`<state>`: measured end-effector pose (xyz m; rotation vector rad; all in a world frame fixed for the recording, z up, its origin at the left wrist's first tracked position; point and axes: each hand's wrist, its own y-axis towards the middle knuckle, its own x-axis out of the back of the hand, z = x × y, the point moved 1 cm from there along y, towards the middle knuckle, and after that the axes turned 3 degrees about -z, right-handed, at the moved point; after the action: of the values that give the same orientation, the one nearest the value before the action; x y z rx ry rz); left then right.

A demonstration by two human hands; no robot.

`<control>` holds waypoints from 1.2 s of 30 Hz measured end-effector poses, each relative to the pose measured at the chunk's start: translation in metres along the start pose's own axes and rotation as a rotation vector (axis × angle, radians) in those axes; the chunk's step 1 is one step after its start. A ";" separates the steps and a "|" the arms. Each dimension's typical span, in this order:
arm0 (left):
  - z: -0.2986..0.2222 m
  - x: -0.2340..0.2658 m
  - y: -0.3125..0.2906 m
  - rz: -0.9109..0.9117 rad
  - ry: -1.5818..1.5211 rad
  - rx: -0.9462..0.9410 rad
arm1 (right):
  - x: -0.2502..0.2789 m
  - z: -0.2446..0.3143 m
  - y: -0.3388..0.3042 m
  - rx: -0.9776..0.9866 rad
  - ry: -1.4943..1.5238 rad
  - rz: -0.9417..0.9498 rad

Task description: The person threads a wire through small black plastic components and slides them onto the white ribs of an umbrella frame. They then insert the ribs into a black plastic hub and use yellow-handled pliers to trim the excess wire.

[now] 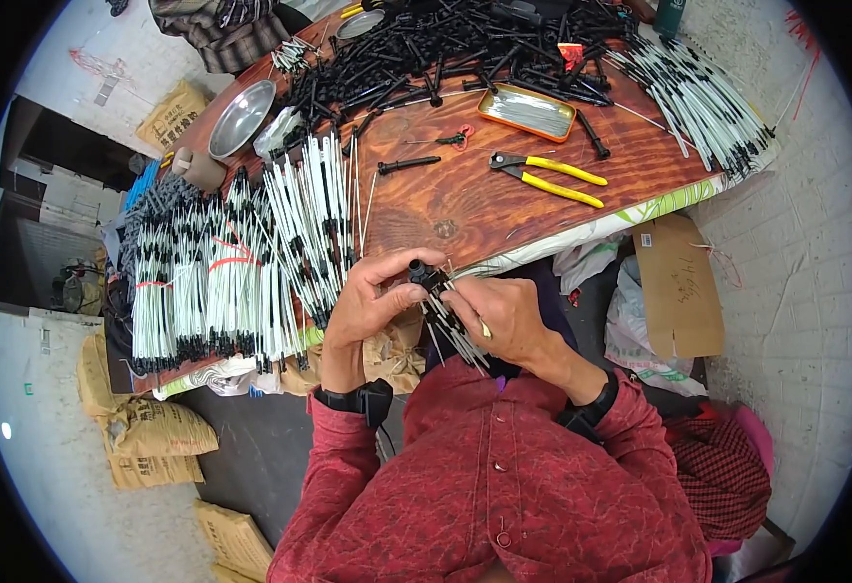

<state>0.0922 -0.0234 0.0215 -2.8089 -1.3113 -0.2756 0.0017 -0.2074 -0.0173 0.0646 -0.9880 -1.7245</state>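
Just past the table's near edge, my left hand [372, 296] pinches a black plastic fitting [423, 273] with a round open end. My right hand [505, 316] is closed against the other side of it. Several thin metal rods [463, 342] hang below my fingers; whether they belong to the fitting or are held in the right hand, I cannot tell. A small pale yellowish tip [486, 330] pokes out from my right fist. On the table, the nearest items are a single black plastic stem [408, 165] and yellow-handled pliers [552, 177].
A heap of black plastic stems [397, 58] covers the table's back. Bundles of white-and-black rods [236, 272] line the left; more rods [703, 102] lie right. An orange-rimmed tin [528, 112] holds thin pins. Red-handled scissors [460, 136] and a metal bowl [242, 119] are nearby.
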 end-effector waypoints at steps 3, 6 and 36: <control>-0.013 0.001 0.005 0.027 0.018 -0.047 | 0.001 0.003 0.004 0.022 -0.015 -0.017; -0.020 0.002 0.010 0.096 0.017 -0.106 | 0.002 0.006 0.005 0.068 -0.029 -0.047; -0.011 -0.036 -0.018 -0.165 -0.055 0.101 | 0.005 0.003 0.001 -0.125 0.017 0.067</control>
<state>0.0541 -0.0403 0.0257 -2.6476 -1.5255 -0.1326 -0.0008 -0.2095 -0.0129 -0.0337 -0.8589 -1.7173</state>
